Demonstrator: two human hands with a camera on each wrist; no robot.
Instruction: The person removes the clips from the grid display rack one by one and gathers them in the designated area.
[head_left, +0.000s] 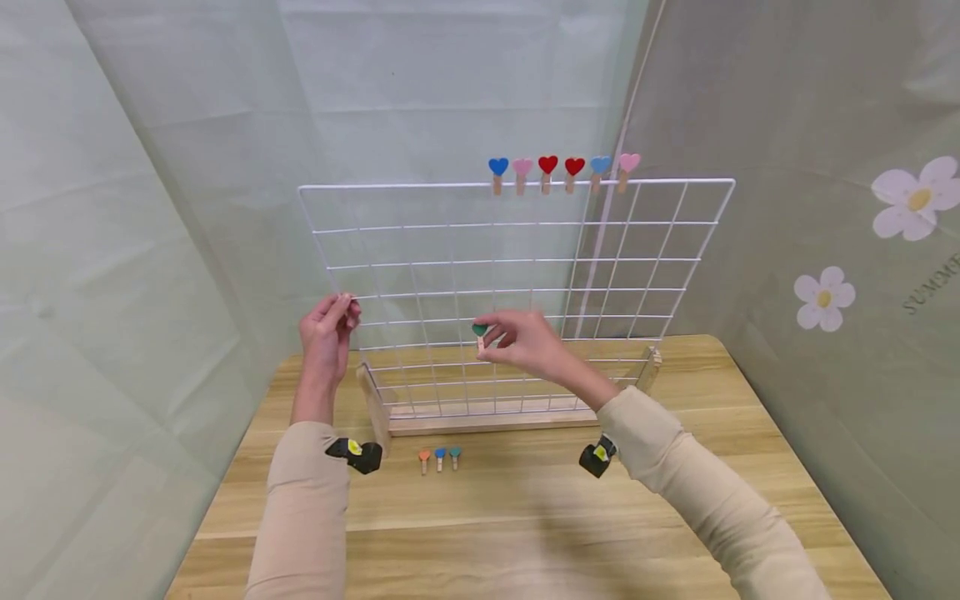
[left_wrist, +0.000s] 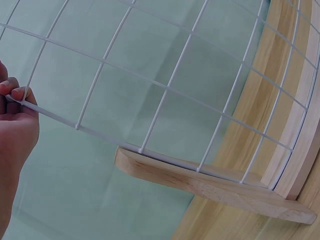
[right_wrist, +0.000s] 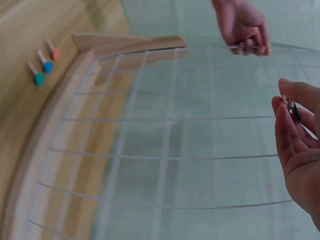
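Wood-grain tabletop (head_left: 525, 517) forms our work surface, enclosed on three sides by pale green fabric walls (head_left: 150, 208); the wall beyond our right hand carries two white flower prints (head_left: 825, 298).

Count of parts: one white wire grid panel (head_left: 525, 258) standing upright in one wooden base (head_left: 487, 417); six heart-topped clips (head_left: 561, 171) in a row on the panel's top wire, namely two blue, two pink and two red; three loose clips (head_left: 439, 458) lying on the tabletop, one orange, one blue and one teal; one green-headed clip (head_left: 480, 332) in our grasp.

Our left hand (head_left: 328, 333) pinches the left edge wire of the panel between thumb and fingertips (left_wrist: 22, 94), about midway up the panel. The wooden foot (left_wrist: 210, 182) of the base sits below this hand.

The three loose clips lie below and between our two hands, just in front of the base and apart from both.

Our right hand (head_left: 525, 340) grips the green-headed clip between thumb and forefinger, fingers curled round it. The clip sits at the left tip of that hand, heart end up, in front of the panel's middle wires; whether it touches a wire we cannot tell. The six clipped hearts stand well above this hand.
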